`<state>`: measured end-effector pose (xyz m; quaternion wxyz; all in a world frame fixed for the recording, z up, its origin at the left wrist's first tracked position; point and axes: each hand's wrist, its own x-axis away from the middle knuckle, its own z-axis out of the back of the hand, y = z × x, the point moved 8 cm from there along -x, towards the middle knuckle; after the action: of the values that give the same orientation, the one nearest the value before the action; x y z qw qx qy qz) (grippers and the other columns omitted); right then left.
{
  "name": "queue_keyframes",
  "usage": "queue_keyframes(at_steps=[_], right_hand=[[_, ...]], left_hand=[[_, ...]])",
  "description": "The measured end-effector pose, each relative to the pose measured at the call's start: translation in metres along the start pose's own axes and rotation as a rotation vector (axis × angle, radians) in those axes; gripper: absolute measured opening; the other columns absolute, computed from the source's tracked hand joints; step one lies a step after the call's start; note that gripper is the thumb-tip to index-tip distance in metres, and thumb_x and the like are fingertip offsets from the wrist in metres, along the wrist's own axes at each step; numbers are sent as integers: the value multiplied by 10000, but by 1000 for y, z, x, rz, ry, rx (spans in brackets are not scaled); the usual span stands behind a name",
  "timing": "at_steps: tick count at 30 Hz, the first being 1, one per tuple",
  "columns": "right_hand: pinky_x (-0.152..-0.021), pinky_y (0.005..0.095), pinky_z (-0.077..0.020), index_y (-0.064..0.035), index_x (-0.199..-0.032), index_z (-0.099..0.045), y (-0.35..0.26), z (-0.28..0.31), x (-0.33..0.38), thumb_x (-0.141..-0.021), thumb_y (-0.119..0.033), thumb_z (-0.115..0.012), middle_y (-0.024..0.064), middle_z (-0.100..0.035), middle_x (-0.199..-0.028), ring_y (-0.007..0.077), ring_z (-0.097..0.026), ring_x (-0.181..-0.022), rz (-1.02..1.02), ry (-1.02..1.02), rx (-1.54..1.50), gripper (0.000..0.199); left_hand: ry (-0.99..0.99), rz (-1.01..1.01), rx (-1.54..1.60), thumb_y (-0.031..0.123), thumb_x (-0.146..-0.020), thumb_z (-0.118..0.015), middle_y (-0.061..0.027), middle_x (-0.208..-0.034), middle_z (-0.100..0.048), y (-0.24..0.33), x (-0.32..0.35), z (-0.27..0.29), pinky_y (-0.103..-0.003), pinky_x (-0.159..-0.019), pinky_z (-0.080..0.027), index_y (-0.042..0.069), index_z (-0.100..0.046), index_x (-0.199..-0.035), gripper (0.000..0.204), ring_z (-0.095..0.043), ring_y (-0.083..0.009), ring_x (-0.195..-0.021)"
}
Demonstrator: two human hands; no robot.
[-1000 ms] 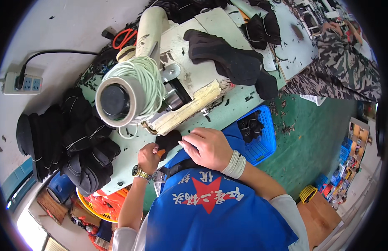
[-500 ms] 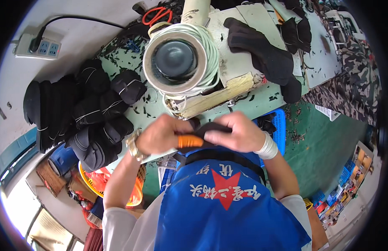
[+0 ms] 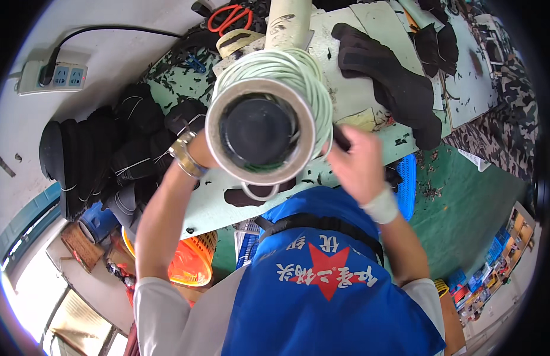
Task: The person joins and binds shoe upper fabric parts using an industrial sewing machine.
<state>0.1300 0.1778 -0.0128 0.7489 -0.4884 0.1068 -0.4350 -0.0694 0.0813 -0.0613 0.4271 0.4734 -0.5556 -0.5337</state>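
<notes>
Only the wrist and heel of my left hand [image 3: 202, 149] show, with a metal-banded watch [image 3: 188, 157] on it. Its fingers are hidden behind a round, cream-rimmed housing [image 3: 217, 160] with a black disc [image 3: 260, 130] inside. Pale green cord [image 3: 287, 66] is wound around the housing. To the right of the cord is my right hand [image 3: 359, 163], slightly blurred, its fingers curled around a small dark piece [image 3: 341, 137] whose kind I cannot make out. A flat black piece [image 3: 239, 197] lies on the pale green table [image 3: 210, 210] below the housing.
Bundles of black shaped pieces [image 3: 79, 160] are stacked at left. Black cloth-like pieces [image 3: 388, 77] lie at the far right of the table. Red-handled scissors [image 3: 230, 19] lie at the back. An orange basket [image 3: 195, 261] and a blue basket [image 3: 408, 187] stand below the table edge.
My hands have moved apart and farther forward, the left behind the housing. The orange object at my left hand is out of sight. A black piece now lies flat on the table. The view has shifted.
</notes>
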Motion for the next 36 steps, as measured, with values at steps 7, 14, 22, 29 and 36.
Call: queue_keyframes(at_steps=[7,14,22,29,36], right_hand=[[-529,289,-419,-4,-810,-595,-76,59,28,-826,-29,-658,56,-584,-678,114,-576,-604,115,-118,-176,70],[-594,243,-403,12,-924,-585,-7,3,71,-818,-75,-642,-5,-575,-774,54,-498,-695,-117,-563,-587,148],[-476,286,-360,16,-719,-554,-7,-46,42,-906,-200,-639,45,-513,-560,86,-443,-504,-95,-409,-456,298],[-524,309,-387,66,-736,-588,-16,-47,20,-885,-149,-623,102,-525,-564,123,-437,-529,26,-374,-125,263],[-523,362,-410,55,-658,-608,-8,-47,-3,-830,-228,-633,174,-544,-549,271,-520,-483,-97,-271,-128,332]], left_hand=[[-182,789,246,438,-902,-633,-134,-866,-680,20,13,-100,-286,-551,-549,-13,-591,-1104,496,-668,-179,-697],[323,580,954,13,-809,-728,-116,-944,-689,9,13,-121,-262,-747,-546,-52,-627,-1114,328,-670,-162,-838],[727,487,609,-42,-822,-673,-45,-958,-636,14,50,-79,-170,-625,-454,-49,-594,-1179,366,-623,-88,-829],[483,786,617,56,-881,-642,-164,-884,-641,9,45,-72,-335,-712,-610,-135,-603,-1006,231,-683,-220,-769],[645,746,495,54,-866,-580,-153,-847,-661,4,33,-50,-344,-618,-621,-78,-625,-1016,205,-685,-231,-667]])
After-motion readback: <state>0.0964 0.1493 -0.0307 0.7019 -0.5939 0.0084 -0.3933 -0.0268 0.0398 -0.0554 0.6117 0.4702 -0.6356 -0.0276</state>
